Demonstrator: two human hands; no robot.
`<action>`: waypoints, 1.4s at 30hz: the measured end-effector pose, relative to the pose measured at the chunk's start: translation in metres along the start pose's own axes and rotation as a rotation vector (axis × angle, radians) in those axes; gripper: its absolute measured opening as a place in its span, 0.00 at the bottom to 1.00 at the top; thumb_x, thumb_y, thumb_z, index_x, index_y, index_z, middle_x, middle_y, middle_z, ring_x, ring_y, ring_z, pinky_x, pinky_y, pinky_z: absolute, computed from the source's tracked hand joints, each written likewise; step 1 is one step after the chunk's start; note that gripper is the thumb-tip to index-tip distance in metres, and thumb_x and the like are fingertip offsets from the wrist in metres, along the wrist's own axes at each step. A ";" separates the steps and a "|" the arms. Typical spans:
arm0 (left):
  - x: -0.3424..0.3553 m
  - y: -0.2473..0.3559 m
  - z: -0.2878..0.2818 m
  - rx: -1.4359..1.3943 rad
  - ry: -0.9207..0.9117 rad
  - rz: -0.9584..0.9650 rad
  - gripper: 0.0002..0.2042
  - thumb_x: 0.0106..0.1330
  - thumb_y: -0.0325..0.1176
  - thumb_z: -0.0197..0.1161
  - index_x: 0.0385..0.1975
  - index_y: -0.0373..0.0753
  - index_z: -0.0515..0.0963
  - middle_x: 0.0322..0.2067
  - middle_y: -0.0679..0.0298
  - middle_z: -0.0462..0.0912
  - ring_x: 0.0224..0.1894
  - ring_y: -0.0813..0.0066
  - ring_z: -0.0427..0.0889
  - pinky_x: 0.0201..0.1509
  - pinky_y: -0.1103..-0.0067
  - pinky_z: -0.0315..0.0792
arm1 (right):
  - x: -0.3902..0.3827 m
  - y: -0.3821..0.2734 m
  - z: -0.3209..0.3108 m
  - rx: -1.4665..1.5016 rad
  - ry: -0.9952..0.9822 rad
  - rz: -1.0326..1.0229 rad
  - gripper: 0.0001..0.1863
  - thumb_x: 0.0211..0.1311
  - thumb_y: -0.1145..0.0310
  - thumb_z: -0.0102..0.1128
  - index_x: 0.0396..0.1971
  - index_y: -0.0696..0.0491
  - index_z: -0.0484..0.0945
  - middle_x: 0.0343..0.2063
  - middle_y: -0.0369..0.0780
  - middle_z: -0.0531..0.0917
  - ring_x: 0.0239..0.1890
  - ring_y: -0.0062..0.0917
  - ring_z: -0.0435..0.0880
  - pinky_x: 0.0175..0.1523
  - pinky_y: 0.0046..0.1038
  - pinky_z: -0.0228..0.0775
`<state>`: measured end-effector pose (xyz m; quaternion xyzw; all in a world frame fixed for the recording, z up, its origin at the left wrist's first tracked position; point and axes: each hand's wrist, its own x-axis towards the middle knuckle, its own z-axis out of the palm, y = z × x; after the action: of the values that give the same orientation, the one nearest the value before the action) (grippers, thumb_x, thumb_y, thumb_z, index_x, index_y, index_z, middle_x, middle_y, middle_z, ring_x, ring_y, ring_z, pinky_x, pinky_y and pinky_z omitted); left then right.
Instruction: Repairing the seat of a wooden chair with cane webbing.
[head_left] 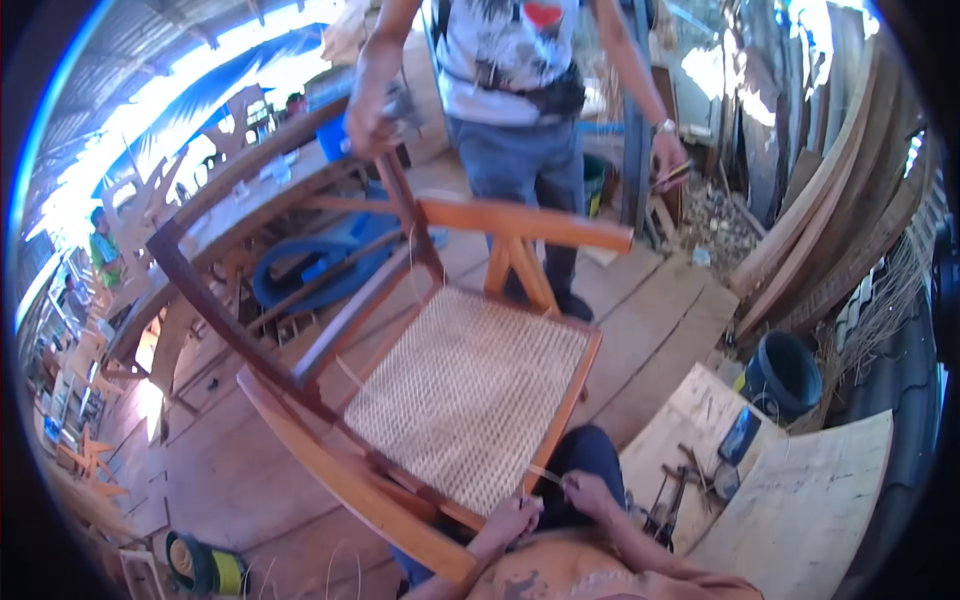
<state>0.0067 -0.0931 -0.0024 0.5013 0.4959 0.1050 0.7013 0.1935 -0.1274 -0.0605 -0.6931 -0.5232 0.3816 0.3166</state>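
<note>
Since the chair (pixel 455 370) fills mid-scene, back to the left, both hands work at the near right of its woven seat (pixel 480 385). Left to right: near left, bucket (pixel 222 572) with a yellow-green band. Far left, long bench (pixel 235 232), cluttered, wood parts around it; blue item (pixel 340 243) on the floor just right of it. Chair next: brown back, orange arms, pale cane seat. Left hand (pixel 513 520) is at the near seat edge, fingers curled; pale bit at the fingertips, can't tell what. Right hand (pixel 590 497), just right of it, pinches a pale strand (pixel 545 474) running to the seat's edge. Far side, a co-worker (pixel 515 120) stands behind the chair, one hand at the top of its back; blurred, can't tell the grip. Near right, bent board (pixel 820 500), tools (pixel 680 480) and phone (pixel 740 435) beside it; dark bucket (pixel 785 375) beyond. Far right, planks (pixel 830 180) lean upright.
</note>
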 end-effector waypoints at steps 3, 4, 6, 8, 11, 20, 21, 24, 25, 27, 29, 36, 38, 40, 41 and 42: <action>0.005 -0.005 0.001 0.044 -0.058 -0.033 0.18 0.66 0.46 0.50 0.24 0.37 0.73 0.15 0.67 0.71 0.16 0.78 0.71 0.19 0.80 0.65 | 0.005 0.001 -0.006 0.049 0.023 -0.008 0.08 0.57 0.67 0.51 0.27 0.56 0.75 0.17 0.38 0.78 0.20 0.22 0.78 0.29 0.25 0.69; 0.004 -0.002 0.001 0.201 -0.077 -0.026 0.19 0.65 0.47 0.50 0.24 0.36 0.73 0.15 0.65 0.72 0.16 0.77 0.72 0.20 0.78 0.66 | 0.006 -0.002 -0.008 0.116 0.048 -0.032 0.07 0.57 0.69 0.50 0.27 0.56 0.74 0.16 0.38 0.77 0.19 0.21 0.76 0.28 0.24 0.69; 0.009 -0.010 -0.002 0.459 -0.070 0.118 0.19 0.64 0.47 0.51 0.23 0.35 0.74 0.16 0.62 0.73 0.18 0.75 0.74 0.23 0.75 0.67 | 0.009 -0.002 -0.014 0.283 0.040 -0.079 0.06 0.58 0.70 0.47 0.27 0.55 0.73 0.15 0.35 0.74 0.17 0.17 0.73 0.22 0.21 0.66; 0.007 -0.012 -0.003 0.501 -0.054 0.169 0.19 0.63 0.47 0.53 0.24 0.34 0.75 0.18 0.58 0.75 0.20 0.70 0.76 0.26 0.73 0.68 | 0.009 -0.012 -0.023 0.320 0.038 0.093 0.07 0.55 0.71 0.49 0.28 0.58 0.75 0.16 0.37 0.76 0.18 0.20 0.75 0.26 0.23 0.67; -0.001 0.009 -0.005 0.432 -0.058 0.054 0.17 0.62 0.45 0.54 0.27 0.34 0.76 0.18 0.60 0.75 0.21 0.73 0.75 0.28 0.75 0.69 | 0.003 -0.008 -0.026 0.306 0.017 0.176 0.09 0.59 0.68 0.50 0.30 0.58 0.75 0.15 0.36 0.75 0.18 0.17 0.74 0.25 0.21 0.65; 0.000 -0.004 -0.004 0.568 -0.128 0.088 0.18 0.61 0.47 0.55 0.30 0.33 0.76 0.20 0.58 0.75 0.25 0.71 0.75 0.32 0.75 0.69 | 0.002 -0.002 -0.018 0.483 0.064 0.234 0.08 0.59 0.70 0.49 0.30 0.58 0.74 0.13 0.35 0.74 0.12 0.15 0.69 0.18 0.19 0.59; 0.000 -0.002 -0.004 0.561 -0.133 0.083 0.18 0.61 0.47 0.55 0.30 0.33 0.76 0.20 0.58 0.75 0.25 0.71 0.75 0.32 0.75 0.69 | 0.003 -0.003 -0.019 0.479 0.061 0.243 0.08 0.59 0.70 0.49 0.30 0.58 0.74 0.13 0.35 0.74 0.12 0.15 0.69 0.18 0.19 0.59; -0.001 0.008 -0.004 0.620 -0.157 0.061 0.18 0.61 0.47 0.55 0.30 0.33 0.75 0.21 0.56 0.75 0.26 0.68 0.75 0.33 0.75 0.69 | 0.005 -0.007 -0.023 0.509 0.045 0.280 0.07 0.60 0.70 0.49 0.31 0.58 0.74 0.13 0.34 0.74 0.11 0.14 0.67 0.16 0.18 0.57; 0.001 0.007 -0.004 0.610 -0.159 0.056 0.18 0.61 0.47 0.55 0.30 0.33 0.75 0.21 0.56 0.75 0.26 0.68 0.75 0.33 0.75 0.69 | 0.006 -0.010 -0.023 0.520 0.050 0.290 0.07 0.61 0.70 0.48 0.32 0.57 0.73 0.12 0.33 0.72 0.10 0.13 0.65 0.14 0.17 0.54; 0.003 0.002 -0.004 0.595 -0.153 0.096 0.19 0.61 0.47 0.55 0.30 0.33 0.75 0.22 0.55 0.75 0.27 0.67 0.76 0.34 0.74 0.69 | 0.006 -0.013 -0.023 0.525 0.050 0.305 0.07 0.62 0.70 0.47 0.33 0.57 0.72 0.11 0.32 0.69 0.08 0.12 0.62 0.12 0.15 0.51; 0.004 0.005 -0.005 0.599 -0.167 0.070 0.19 0.62 0.47 0.54 0.31 0.33 0.75 0.24 0.54 0.76 0.29 0.65 0.77 0.35 0.73 0.69 | 0.007 -0.014 -0.023 0.539 0.067 0.315 0.07 0.62 0.70 0.47 0.34 0.56 0.72 0.12 0.32 0.70 0.08 0.12 0.62 0.12 0.15 0.51; 0.004 0.005 -0.006 0.584 -0.189 0.072 0.19 0.63 0.47 0.52 0.31 0.32 0.74 0.26 0.52 0.75 0.30 0.62 0.76 0.36 0.72 0.68 | 0.008 -0.011 -0.023 0.548 0.081 0.334 0.06 0.61 0.71 0.49 0.32 0.57 0.74 0.13 0.33 0.72 0.10 0.12 0.65 0.13 0.16 0.55; 0.004 0.002 -0.007 0.577 -0.196 0.070 0.19 0.63 0.47 0.52 0.31 0.32 0.74 0.27 0.52 0.75 0.31 0.61 0.76 0.37 0.72 0.68 | 0.008 -0.009 -0.021 0.550 0.092 0.319 0.06 0.61 0.71 0.48 0.32 0.57 0.74 0.13 0.33 0.72 0.09 0.12 0.64 0.13 0.16 0.54; 0.006 -0.003 -0.007 0.586 -0.184 0.097 0.19 0.62 0.46 0.53 0.31 0.32 0.73 0.28 0.52 0.74 0.31 0.61 0.76 0.37 0.71 0.68 | 0.008 -0.011 -0.022 0.555 0.079 0.319 0.06 0.61 0.71 0.48 0.31 0.57 0.74 0.13 0.33 0.72 0.09 0.12 0.64 0.13 0.16 0.54; 0.006 -0.003 -0.007 0.583 -0.185 0.097 0.19 0.62 0.46 0.53 0.31 0.32 0.73 0.28 0.52 0.74 0.31 0.61 0.76 0.37 0.71 0.68 | 0.009 -0.012 -0.022 0.564 0.068 0.316 0.06 0.61 0.71 0.48 0.31 0.57 0.74 0.13 0.33 0.71 0.09 0.12 0.64 0.13 0.16 0.54; 0.005 -0.004 -0.007 0.587 -0.182 0.100 0.19 0.63 0.46 0.53 0.31 0.32 0.73 0.28 0.52 0.74 0.31 0.61 0.76 0.37 0.71 0.68 | 0.009 -0.012 -0.022 0.562 0.067 0.318 0.06 0.61 0.71 0.48 0.31 0.57 0.74 0.13 0.33 0.71 0.09 0.12 0.64 0.13 0.16 0.54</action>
<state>0.0024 -0.0873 -0.0086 0.7136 0.4147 -0.0537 0.5620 0.2081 -0.1169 -0.0407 -0.6639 -0.2717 0.5327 0.4491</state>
